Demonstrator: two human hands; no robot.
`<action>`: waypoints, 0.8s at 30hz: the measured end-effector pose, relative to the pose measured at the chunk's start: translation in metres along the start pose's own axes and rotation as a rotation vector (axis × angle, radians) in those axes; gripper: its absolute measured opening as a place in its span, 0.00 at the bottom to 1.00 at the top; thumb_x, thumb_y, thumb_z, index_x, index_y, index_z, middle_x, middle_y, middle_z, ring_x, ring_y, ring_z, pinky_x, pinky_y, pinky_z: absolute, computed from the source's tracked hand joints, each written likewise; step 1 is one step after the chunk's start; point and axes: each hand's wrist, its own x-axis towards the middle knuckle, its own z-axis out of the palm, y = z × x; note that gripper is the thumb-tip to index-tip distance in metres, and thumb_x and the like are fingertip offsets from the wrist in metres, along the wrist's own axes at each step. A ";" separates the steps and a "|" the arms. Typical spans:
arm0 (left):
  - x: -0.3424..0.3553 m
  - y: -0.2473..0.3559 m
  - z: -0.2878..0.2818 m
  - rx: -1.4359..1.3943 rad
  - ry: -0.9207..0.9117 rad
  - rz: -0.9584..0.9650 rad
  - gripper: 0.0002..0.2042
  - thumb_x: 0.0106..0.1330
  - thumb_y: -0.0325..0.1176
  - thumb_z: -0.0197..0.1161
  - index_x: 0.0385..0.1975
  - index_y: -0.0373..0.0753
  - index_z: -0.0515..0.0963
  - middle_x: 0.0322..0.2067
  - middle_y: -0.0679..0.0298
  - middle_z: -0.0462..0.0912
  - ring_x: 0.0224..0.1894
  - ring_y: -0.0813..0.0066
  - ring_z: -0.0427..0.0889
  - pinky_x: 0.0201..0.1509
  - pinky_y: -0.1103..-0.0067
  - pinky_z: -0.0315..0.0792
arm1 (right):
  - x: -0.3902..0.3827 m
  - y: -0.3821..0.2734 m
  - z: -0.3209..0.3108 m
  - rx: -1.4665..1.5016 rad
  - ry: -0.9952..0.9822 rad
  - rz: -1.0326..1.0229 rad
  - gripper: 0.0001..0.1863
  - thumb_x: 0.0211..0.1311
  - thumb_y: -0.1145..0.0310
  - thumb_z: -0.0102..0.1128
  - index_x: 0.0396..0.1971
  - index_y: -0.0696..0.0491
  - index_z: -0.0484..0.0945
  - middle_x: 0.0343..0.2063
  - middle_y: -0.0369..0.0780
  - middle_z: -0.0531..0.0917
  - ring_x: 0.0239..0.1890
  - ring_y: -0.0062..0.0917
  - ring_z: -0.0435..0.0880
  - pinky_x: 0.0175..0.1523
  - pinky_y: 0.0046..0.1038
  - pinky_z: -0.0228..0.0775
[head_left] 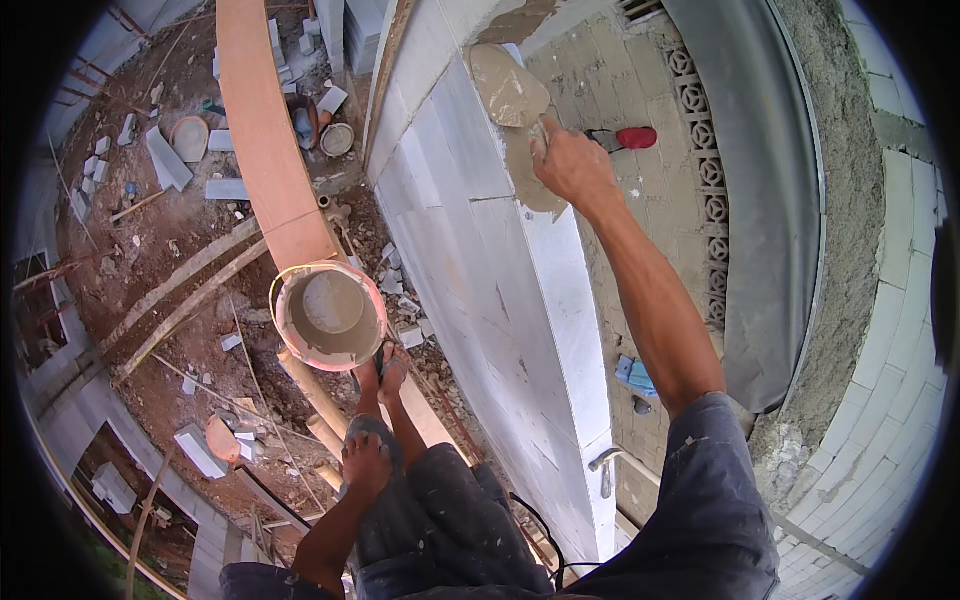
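My right hand (577, 165) is closed around the handle of a trowel, over the top of a pale block wall (570, 300). The trowel's blade (508, 85) is coated with wet grey mortar, so its metal hardly shows. More mortar (533, 180) is spread along the wall top beside the hand and hangs over its edge. My left hand (367, 465) lies on my thigh with its fingers spread and holds nothing. Ahead of it, a bucket (283, 318) with a mortar-smeared rim stands on the plank by my feet, grey mortar inside.
I stand on a narrow orange-brown plank (270, 130) raised above rubble. A hammer (606, 458) hangs at the wall's near edge. A person (303, 120) is below, near a small bucket (337, 140). Beyond the wall are a red-and-black object (635, 138) and a dark sheet (770, 220).
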 end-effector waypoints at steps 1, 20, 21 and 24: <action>-0.001 0.000 -0.001 0.005 0.007 0.011 0.16 0.63 0.42 0.56 0.45 0.38 0.73 0.50 0.51 0.72 0.55 0.49 0.69 0.58 0.56 0.64 | 0.003 -0.003 0.001 -0.037 -0.006 -0.006 0.24 0.68 0.56 0.46 0.54 0.58 0.72 0.38 0.56 0.83 0.45 0.51 0.82 0.52 0.47 0.73; -0.001 0.005 -0.007 0.050 0.015 0.019 0.17 0.64 0.41 0.57 0.47 0.37 0.74 0.51 0.52 0.71 0.57 0.51 0.69 0.59 0.59 0.65 | -0.097 0.026 0.035 0.251 0.011 0.210 0.25 0.68 0.56 0.46 0.58 0.57 0.69 0.31 0.58 0.83 0.38 0.54 0.82 0.49 0.48 0.72; -0.002 0.006 -0.007 0.056 0.016 0.021 0.17 0.64 0.41 0.57 0.47 0.37 0.74 0.51 0.52 0.71 0.56 0.51 0.69 0.59 0.59 0.65 | -0.104 0.030 0.050 0.238 -0.026 0.206 0.25 0.68 0.56 0.46 0.58 0.57 0.70 0.31 0.58 0.83 0.38 0.54 0.82 0.49 0.48 0.72; -0.002 0.006 -0.012 0.062 -0.013 -0.001 0.17 0.64 0.41 0.57 0.47 0.37 0.74 0.51 0.52 0.71 0.56 0.51 0.69 0.59 0.59 0.65 | -0.134 0.045 0.076 0.295 -0.043 0.230 0.24 0.68 0.58 0.47 0.58 0.56 0.69 0.32 0.58 0.83 0.38 0.55 0.82 0.48 0.48 0.72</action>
